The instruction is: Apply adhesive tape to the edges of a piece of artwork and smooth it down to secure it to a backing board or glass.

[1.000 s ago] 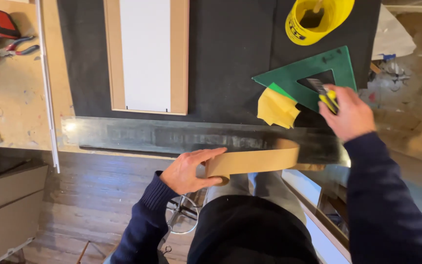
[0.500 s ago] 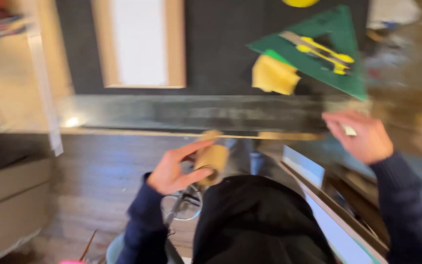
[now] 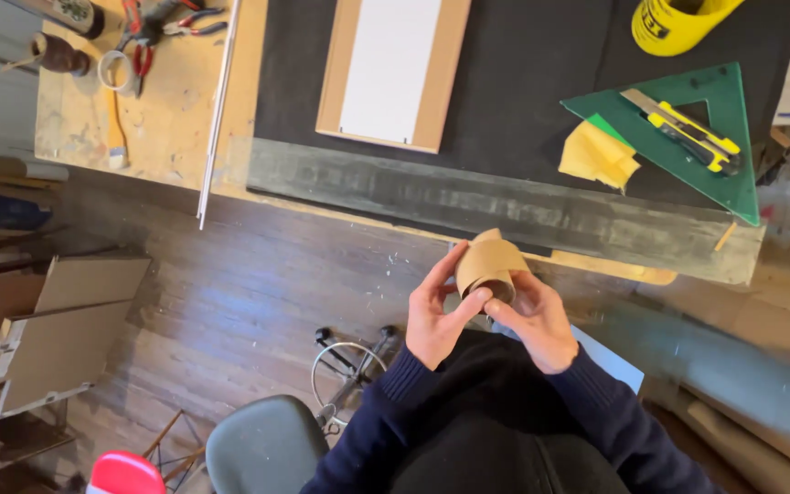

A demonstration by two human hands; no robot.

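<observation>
Hands meet just right of the frame's centre in the head view, below the near edge of the workbench, both grasping a rolled strip of tan paper tape (image 3: 489,263): the left hand (image 3: 438,316) grips it from the left with fingers up along its side and the thumb pressed against its lower edge, while the right hand (image 3: 534,318) pinches it from below and the right, fingertips touching the roll's underside. Dark blue sleeves run down from both wrists to the bottom edge. Above the hands a black mat (image 3: 523,82) covers the bench, and on it, in the upper middle, lies a white panel in a tan frame (image 3: 393,69). In the upper right a green set square (image 3: 733,174) rests on the mat with a yellow utility knife (image 3: 683,128) lying across it, a yellow cloth (image 3: 598,155) touching its left corner, and a yellow cup-shaped thing (image 3: 674,20) at the top edge. In the upper left, on bare wood, sit red-handled pliers (image 3: 144,37) and a small tape roll (image 3: 116,69). A grey stool seat (image 3: 265,448) shows at the bottom
</observation>
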